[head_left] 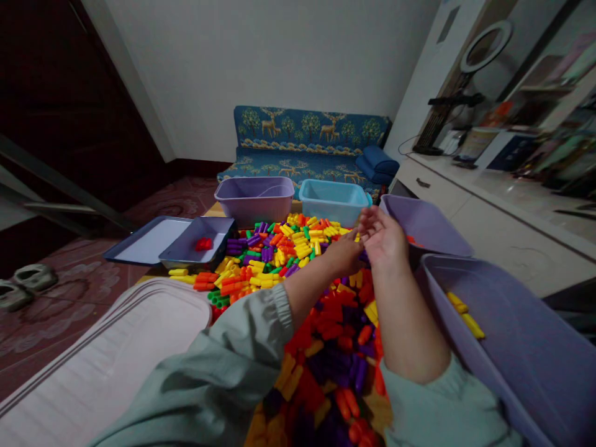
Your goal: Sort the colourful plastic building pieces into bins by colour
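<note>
Here, both hands (345, 253) (385, 237) are close together over colourful pieces (303, 251).

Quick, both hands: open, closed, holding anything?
Left hand: can't tell; its fingertips are obscured beside the right hand.
Right hand: open, palm showing, fingers slightly curled, no block visible on the palm.

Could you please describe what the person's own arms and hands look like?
Both arms wear loose, creased sleeves in a plain, pale grey-green fabric. The left one ends in a gathered cuff; below the sleeves the forearms are bare. The left hand and right hand are ungloved, and no watch or bracelet shows at either wrist.
</note>
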### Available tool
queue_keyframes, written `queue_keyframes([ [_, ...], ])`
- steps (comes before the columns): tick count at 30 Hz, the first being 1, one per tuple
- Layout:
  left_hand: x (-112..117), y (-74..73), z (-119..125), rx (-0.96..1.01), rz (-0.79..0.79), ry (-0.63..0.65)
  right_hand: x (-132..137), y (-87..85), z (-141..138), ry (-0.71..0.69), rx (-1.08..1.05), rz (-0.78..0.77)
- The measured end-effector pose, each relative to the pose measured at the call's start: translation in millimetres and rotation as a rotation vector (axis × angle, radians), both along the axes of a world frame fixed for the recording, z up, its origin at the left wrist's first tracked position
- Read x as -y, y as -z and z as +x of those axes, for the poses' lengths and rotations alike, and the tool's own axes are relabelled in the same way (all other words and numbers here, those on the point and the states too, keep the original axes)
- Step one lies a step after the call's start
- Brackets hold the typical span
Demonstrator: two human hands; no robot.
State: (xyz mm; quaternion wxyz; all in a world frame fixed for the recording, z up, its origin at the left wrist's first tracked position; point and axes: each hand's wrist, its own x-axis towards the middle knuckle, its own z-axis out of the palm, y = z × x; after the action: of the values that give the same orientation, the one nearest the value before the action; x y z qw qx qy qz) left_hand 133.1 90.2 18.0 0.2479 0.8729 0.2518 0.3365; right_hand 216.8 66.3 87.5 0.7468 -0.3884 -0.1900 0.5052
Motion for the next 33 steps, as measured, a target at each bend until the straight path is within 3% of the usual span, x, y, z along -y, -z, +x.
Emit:
queue_keyframes([
  [4, 36.3, -1.1, -80.3, 0.005, -0.033, -0.3, 26.6, 38.8, -36.2, -0.198, 0.455, 0.002],
  [7, 52.4, 1.5, -132.9, 0.043, -0.02, -0.608, 31.4, 68.4, -47.4, -0.198, 0.868, 0.05],
  [10, 53.9, 9.9, -161.0, 0.057, -0.031, -0.656, 32.3, 85.7, -48.9, -0.244, 1.144, 0.047],
  [15, 46.5, 25.7, -162.1, -0.035, -0.052, -0.569, 39.7, 82.8, -48.7, -0.313, 1.446, 0.063],
  [19, 47.3, 28.2, -158.2, -0.12, -0.014, -0.594, 44.9, 75.5, -52.3, -0.331, 1.56, 0.115],
  [28, 57.8, 16.8, -160.2, -0.015, -0.014, -0.722, 46.7, 79.6, -65.3, -0.354, 1.632, 0.391],
  [33, 64.6, 5.3, -161.3, -0.059, -0.122, -0.8, 57.2, 67.1, -72.7, -0.423, 1.638, 0.374],
])
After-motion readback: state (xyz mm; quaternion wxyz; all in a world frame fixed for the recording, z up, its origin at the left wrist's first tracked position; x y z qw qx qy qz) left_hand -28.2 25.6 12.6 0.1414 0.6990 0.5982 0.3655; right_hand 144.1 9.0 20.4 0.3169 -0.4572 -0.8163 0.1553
